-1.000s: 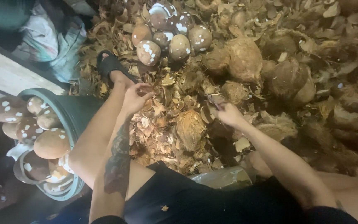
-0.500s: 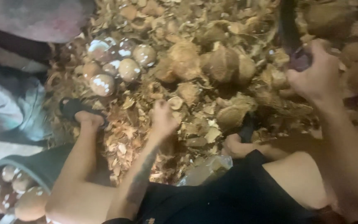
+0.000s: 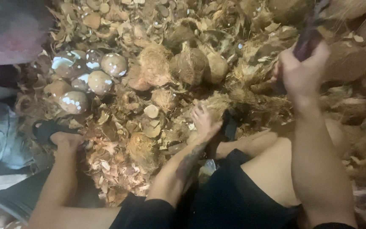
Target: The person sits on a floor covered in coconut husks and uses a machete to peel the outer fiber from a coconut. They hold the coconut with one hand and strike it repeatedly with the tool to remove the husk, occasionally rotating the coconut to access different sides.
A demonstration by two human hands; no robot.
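My right hand (image 3: 302,73) is raised at the upper right, shut on the dark handle of a chopping tool (image 3: 308,39) whose blade runs out of the top edge. My left hand (image 3: 203,121), on a tattooed forearm, rests with fingers spread on a fibrous brown coconut (image 3: 215,103) just in front of my sandalled right foot (image 3: 229,126). Whether it grips the coconut is hard to tell. Husk scraps (image 3: 149,127) cover the floor around both hands.
Several peeled coconuts (image 3: 86,75), brown with white patches, lie in a heap at the left. Unpeeled hairy coconuts (image 3: 189,64) sit at the top centre and right. My left foot in a black sandal (image 3: 49,130) is at the left. A dark basin (image 3: 5,202) holding peeled coconuts shows at the bottom left.
My right hand rose from the husk pile to the upper right with the tool in it. My left hand shifted right onto the fibrous coconut. The view swung towards the right.
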